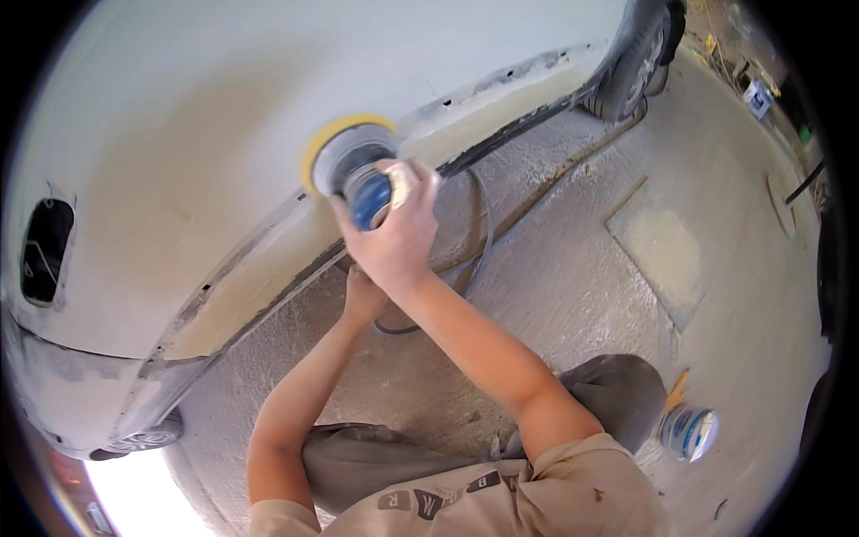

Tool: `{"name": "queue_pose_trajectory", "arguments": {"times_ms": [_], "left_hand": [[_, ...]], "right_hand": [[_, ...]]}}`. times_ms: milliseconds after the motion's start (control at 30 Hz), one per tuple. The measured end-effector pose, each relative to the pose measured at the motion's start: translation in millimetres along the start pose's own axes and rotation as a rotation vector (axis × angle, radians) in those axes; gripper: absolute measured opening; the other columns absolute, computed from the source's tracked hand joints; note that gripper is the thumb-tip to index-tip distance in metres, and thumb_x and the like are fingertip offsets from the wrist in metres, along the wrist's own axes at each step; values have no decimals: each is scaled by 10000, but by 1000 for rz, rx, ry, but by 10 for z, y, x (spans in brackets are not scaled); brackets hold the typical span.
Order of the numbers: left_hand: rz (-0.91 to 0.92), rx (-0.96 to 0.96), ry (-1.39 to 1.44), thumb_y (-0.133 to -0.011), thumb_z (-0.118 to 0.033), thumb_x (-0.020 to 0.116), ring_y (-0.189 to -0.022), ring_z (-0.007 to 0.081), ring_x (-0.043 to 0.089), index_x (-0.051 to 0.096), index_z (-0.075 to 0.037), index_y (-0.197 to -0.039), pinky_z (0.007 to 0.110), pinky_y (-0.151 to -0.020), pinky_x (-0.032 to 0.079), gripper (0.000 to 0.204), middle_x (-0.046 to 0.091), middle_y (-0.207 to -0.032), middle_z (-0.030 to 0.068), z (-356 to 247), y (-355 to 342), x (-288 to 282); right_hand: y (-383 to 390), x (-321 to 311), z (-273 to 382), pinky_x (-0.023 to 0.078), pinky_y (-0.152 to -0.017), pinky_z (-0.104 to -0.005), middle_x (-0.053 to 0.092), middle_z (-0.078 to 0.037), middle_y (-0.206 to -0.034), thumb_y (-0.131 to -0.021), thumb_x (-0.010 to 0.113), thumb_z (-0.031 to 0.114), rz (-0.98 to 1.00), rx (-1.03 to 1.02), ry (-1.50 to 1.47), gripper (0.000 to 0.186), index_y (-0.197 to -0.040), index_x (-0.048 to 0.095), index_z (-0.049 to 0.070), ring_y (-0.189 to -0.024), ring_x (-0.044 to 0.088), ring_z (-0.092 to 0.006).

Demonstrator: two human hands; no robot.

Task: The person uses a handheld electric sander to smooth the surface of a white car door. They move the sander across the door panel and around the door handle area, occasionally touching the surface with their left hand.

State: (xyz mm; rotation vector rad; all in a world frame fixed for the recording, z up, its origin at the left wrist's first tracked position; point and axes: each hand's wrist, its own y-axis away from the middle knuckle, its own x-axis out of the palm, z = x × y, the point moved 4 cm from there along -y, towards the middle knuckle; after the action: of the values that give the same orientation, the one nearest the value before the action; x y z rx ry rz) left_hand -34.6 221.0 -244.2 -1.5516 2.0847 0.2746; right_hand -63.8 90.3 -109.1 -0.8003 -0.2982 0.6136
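My right hand (401, 234) is wrapped round the blue and grey body of a round power sander (369, 199). The sander's disc with a yellow rim (347, 123) is tilted against the lower side of a pale car body (206, 98). Below and behind my right hand is my left hand (361, 288), near the car's lower edge; its fingers are hidden, so what it grips does not show. Along the car's side runs a sanded strip (255, 295) with beige patches and dark, bare-looking spots.
A hose (488, 219) crosses the dusty floor under my arms toward the wheel (622, 85) at the upper right. A pale powdery patch (667, 255) lies to the right. Beside my knee stands a small tub (691, 433). An oblong opening (46, 251) is in the car's side.
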Motion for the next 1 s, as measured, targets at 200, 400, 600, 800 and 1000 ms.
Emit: {"name": "queue_pose_trajectory", "arguments": {"times_ms": [200,400,600,800,1000], "left_hand": [[-108,59,-363,-830,-234,748,-991,251,692,689,-37,-1132,373,-852,519,366,729,-1022,157,803,268,-147],[-138,-99,-184,-798,-192,780,-784,167,676,715,4,-1009,342,-737,516,294,726,-833,104,489,259,-334],[-56,-94,-262,-837,-185,747,-892,207,688,692,-3,-1088,349,-793,515,315,736,-971,133,-99,-20,-237],[15,3,-262,-846,-227,751,-1253,291,587,572,-56,-1345,419,-1038,431,557,631,-1322,146,15,-52,-179],[55,-248,-17,-868,-248,733,-1243,236,589,590,-36,-1322,394,-984,459,521,649,-1299,132,-339,-310,87]], "right_hand": [[703,175,-326,552,-791,-478,443,-192,-1237,-725,865,273,84,335,-116,656,-1217,483,65,-1039,587,-411],[723,199,-509,449,-909,-446,428,-182,-1168,-727,873,187,-30,420,-246,654,-1186,438,20,-1064,511,-344],[276,117,-629,439,-903,-421,440,-146,-1118,-711,873,149,-244,383,-306,620,-1148,457,8,-1040,504,-284],[397,124,-494,453,-893,-436,445,-163,-1121,-681,886,164,-141,311,-300,595,-1115,504,25,-1038,517,-325],[2,-33,-715,457,-868,-436,463,-169,-1125,-688,875,147,-254,345,-253,588,-1131,507,30,-1019,521,-340]]}}
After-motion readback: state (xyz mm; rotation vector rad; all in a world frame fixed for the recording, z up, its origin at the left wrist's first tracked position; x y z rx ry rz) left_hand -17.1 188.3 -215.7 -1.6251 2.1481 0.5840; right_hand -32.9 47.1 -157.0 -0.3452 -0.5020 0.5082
